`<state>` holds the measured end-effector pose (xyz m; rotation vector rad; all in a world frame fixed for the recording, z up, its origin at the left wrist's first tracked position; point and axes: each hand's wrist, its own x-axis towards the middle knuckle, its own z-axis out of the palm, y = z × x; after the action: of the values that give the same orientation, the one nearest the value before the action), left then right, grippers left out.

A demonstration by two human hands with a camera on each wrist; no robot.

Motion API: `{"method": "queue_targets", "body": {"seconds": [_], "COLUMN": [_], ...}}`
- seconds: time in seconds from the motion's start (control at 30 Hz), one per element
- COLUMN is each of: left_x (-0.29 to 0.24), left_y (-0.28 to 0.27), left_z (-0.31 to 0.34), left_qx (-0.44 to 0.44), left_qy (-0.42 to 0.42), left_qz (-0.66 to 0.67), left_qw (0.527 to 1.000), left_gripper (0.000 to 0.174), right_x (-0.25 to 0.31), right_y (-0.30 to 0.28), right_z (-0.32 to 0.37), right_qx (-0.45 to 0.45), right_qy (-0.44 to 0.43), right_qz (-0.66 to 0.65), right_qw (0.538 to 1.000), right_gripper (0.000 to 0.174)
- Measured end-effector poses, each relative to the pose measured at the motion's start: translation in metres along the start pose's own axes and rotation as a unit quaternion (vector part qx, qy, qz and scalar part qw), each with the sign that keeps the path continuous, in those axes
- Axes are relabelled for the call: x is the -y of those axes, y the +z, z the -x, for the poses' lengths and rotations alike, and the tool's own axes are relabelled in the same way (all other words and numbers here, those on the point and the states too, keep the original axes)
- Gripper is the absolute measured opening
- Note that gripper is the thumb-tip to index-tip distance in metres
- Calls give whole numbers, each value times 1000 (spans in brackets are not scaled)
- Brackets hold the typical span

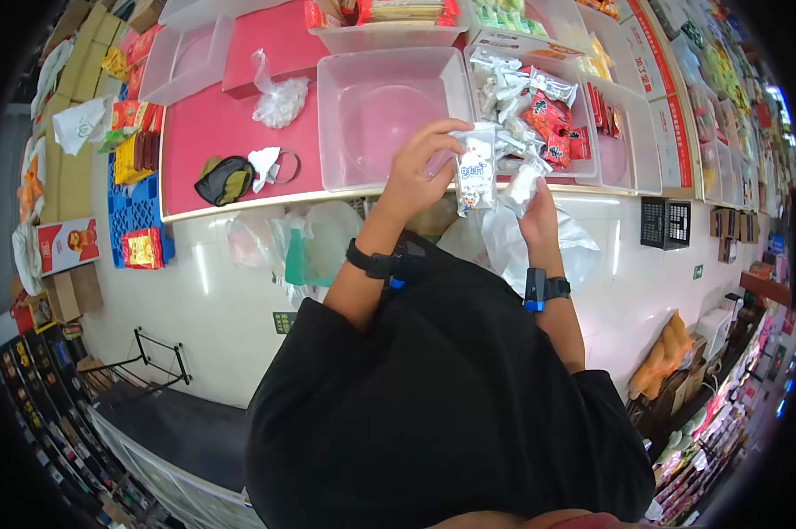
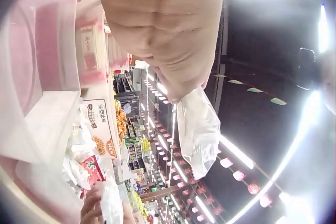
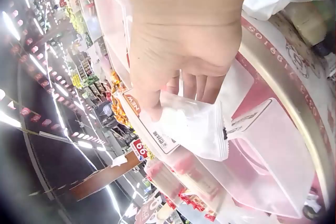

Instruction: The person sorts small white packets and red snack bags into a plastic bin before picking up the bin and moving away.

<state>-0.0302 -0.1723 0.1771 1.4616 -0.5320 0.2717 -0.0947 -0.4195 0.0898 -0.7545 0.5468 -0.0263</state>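
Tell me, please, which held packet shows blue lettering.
The packet in the left hand has it; the other packet, in the right hand, looks mostly white.

The head view looks steeply down from above, behind the bin (image 1: 394,110). The wrist views, tilted sideways, look from close behind the left hand (image 2: 168,35) and right hand (image 3: 184,45), past the bin towards ceiling lights (image 2: 237,152); all share the bin.
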Motion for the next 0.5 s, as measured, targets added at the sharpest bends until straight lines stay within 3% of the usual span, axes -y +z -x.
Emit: {"method": "queue_targets", "body": {"seconds": [0.03,0.1,0.3,0.37,0.5], "left_x": [1,5,26,35,77], "left_y": [-2,-7,-21,-22,-30], "left_z": [0,0,2,2,13], "left_qx": [-3,-18,-62,-106,-127], "left_qy": [-2,1,6,-53,-134], "left_qz": [4,-10,-40,-9,-4], "left_qw": [1000,1000,997,993,983], "left_gripper": [27,28,27,26,27], "right_x": [0,2,5,8,-8], "right_y": [2,8,54,83,111], "right_z": [0,-2,-23,-20,-42], "right_qx": [-2,89,112,173,204], "right_qy": [5,32,74,87,70], "right_qz": [5,-41,-89,-50,73], "right_qw": [1000,995,987,980,974], "right_gripper": [33,36,47,49,52]}}
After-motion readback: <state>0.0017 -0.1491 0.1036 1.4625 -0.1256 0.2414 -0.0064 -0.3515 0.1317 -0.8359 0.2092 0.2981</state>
